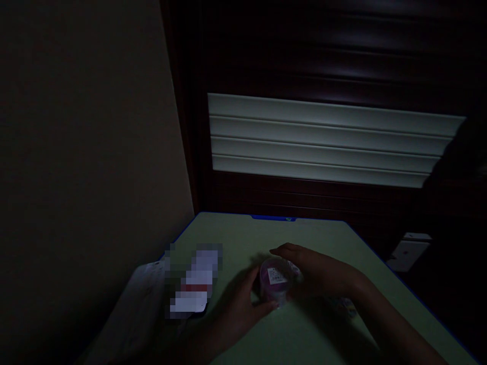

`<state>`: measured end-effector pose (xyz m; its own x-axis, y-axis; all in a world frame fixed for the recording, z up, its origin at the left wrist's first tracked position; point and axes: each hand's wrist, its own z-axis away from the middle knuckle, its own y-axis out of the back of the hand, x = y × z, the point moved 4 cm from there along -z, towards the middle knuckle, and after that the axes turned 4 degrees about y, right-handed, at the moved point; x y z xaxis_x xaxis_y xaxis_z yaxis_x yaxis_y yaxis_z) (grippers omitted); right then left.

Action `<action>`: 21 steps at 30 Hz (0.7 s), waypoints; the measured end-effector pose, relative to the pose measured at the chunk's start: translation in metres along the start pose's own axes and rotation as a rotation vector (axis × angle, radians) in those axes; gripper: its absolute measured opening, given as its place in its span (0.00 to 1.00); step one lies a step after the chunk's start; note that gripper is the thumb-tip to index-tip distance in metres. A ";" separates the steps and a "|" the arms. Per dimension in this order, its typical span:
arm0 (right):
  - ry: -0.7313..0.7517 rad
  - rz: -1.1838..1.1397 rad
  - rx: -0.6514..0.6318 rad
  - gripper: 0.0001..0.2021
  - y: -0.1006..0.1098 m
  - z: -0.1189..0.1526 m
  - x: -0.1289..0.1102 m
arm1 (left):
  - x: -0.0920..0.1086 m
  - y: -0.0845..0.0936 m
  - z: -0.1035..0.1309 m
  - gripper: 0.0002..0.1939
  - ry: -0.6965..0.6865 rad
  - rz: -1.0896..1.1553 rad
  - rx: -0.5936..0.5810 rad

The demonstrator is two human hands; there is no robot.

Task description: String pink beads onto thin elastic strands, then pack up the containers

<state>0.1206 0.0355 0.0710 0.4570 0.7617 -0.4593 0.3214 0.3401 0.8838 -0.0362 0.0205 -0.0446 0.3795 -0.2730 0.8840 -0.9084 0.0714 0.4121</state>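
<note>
A small round clear plastic tub (pixel 269 289) with pink-purple contents and a white printed label on top is between my hands on the pale green tabletop (pixel 236 238). My left hand (pixel 243 304) curves round its left and near side, thumb in front and fingers behind. From the right, my right hand (pixel 312 268) closes about the tub's far and right side, its fingertips in dim light. A whitish patterned bit shows under the right palm, too dark to name. Below the right wrist lies a small colourful printed item (pixel 344 305), partly covered by the forearm.
Left of my hands lies a blurred-out pale, phone-shaped object (pixel 196 284). A whitish flat item (pixel 133 304) rests along the table's left side. Behind the table stands a dark wooden slatted panel (pixel 304 197); a plain wall (pixel 95 126) rises at left. A white box-like object (pixel 409 253) is beyond the right edge.
</note>
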 end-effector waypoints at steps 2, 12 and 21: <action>0.030 -0.036 -0.015 0.32 0.001 -0.001 -0.002 | 0.000 0.001 0.000 0.31 -0.007 -0.015 -0.001; 0.107 -0.119 -0.007 0.27 0.003 -0.004 -0.010 | 0.002 0.002 0.000 0.32 -0.017 -0.018 -0.003; 0.067 -0.072 -0.011 0.21 -0.004 -0.007 -0.004 | -0.001 0.000 0.000 0.33 0.015 -0.001 -0.003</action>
<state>0.1120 0.0347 0.0695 0.3765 0.7699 -0.5152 0.3420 0.4014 0.8497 -0.0363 0.0209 -0.0456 0.3830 -0.2586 0.8868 -0.9075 0.0741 0.4135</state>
